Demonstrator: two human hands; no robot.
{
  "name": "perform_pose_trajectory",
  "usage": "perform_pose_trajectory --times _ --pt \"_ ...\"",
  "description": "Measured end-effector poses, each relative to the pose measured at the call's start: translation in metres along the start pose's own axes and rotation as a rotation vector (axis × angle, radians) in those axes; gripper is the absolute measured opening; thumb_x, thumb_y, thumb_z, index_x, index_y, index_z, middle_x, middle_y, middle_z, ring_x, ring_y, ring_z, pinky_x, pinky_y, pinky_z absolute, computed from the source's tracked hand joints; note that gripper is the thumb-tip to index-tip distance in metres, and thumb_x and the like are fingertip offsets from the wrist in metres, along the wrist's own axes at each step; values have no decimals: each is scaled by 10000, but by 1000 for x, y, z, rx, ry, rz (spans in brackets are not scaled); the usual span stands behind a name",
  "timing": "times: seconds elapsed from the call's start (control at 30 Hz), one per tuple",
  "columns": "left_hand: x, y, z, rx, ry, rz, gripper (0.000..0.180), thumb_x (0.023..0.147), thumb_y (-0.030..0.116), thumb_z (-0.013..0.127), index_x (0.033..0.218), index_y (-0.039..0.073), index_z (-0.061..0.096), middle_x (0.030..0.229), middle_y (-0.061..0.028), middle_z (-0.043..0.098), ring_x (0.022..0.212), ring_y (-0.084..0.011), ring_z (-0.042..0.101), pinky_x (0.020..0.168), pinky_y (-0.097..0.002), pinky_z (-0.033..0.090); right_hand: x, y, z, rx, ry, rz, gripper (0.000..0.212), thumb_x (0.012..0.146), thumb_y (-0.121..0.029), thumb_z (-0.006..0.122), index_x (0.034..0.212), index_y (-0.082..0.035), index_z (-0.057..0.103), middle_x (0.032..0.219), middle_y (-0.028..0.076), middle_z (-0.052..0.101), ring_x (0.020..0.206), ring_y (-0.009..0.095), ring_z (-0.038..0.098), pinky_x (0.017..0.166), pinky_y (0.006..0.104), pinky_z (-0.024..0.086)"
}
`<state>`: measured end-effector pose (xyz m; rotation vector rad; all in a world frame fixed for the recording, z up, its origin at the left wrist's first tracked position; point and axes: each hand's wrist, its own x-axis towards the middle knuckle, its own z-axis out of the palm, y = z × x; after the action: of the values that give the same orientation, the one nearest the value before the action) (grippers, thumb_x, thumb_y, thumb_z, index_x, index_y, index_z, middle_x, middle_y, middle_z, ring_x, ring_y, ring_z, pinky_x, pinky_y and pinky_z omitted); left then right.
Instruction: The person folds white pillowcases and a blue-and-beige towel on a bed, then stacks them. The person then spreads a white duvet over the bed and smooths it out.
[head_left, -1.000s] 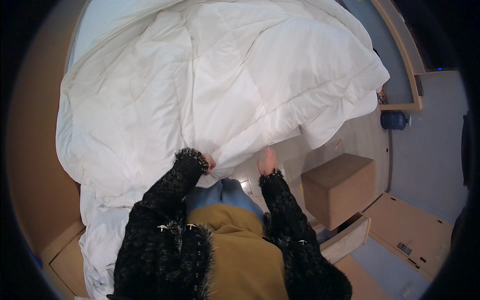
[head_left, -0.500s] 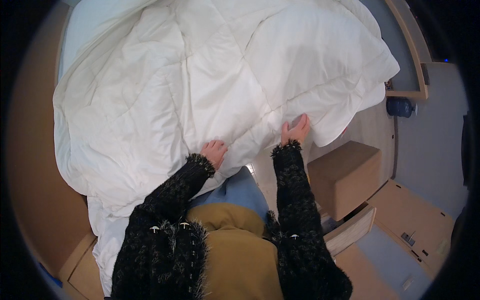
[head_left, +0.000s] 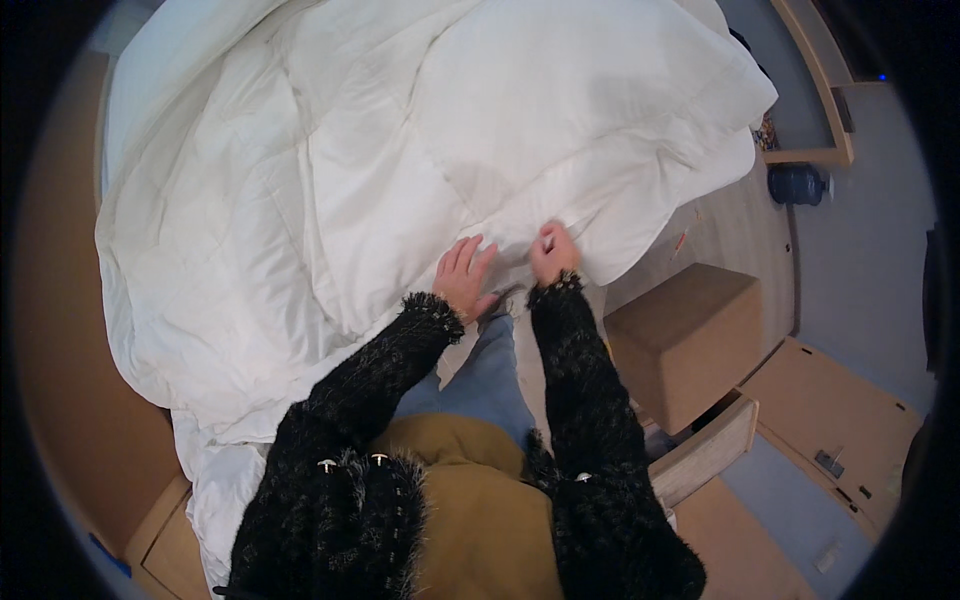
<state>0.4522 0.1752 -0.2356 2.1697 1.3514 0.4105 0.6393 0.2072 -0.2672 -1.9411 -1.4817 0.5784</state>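
A thick white quilted duvet (head_left: 370, 170) lies rumpled over the bed, its near edge hanging toward my body. My left hand (head_left: 465, 280) rests at that near edge, back of the hand up, fingers stretched and slightly apart. Close by on the right, my right hand (head_left: 553, 252) has its fingers curled in at the duvet's edge, closed on a bit of the fabric. Between the two hands the edge dips, and my blue trousers (head_left: 490, 365) show below it.
A brown box-shaped stool (head_left: 690, 340) stands to the right, beside an open drawer (head_left: 705, 450). Farther back are a blue water jug (head_left: 797, 184) and a wooden-framed shelf (head_left: 815, 157). A brown bed panel (head_left: 70, 300) borders the left side.
My left hand has moved right and farther forward, its fingers straightening. My right hand has shifted left and its fingers have curled in. The duvet's near edge has shifted up between them.
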Motion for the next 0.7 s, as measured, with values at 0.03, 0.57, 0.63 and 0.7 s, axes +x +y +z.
perform_pose_trajectory --times 0.03,0.57,0.63,0.7 --pt "6 7 0 9 33 -2 810 640 256 742 1325 92 341 1361 -153 312 1261 -344 297 1014 -442 285 -9 -3 -3 37 9 -98 149 707 -70 588 853 -85 563 581 89 518 495 218 516 499 331 420" --pt "59 36 40 150 -364 -149 194 696 155 593 883 107 569 890 -74 578 895 -279 558 775 -446 431 -15 122 -88 245 167 314 531 716 -119 673 1187 -21 448 1049 159 543 883 251 565 737 356 472" --pt "71 53 32 210 -294 -149 278 697 200 628 951 109 566 986 -100 554 959 -299 533 810 -453 425 6 139 -87 233 210 380 643 688 -164 718 1230 3 416 1128 177 517 960 269 547 780 367 464" --pt "85 73 27 125 -38 -80 458 671 237 676 1087 124 524 1116 -131 496 1054 -319 478 870 -444 400 24 146 -77 515 111 550 699 682 -154 734 1256 26 378 1154 170 511 965 253 548 790 365 466"
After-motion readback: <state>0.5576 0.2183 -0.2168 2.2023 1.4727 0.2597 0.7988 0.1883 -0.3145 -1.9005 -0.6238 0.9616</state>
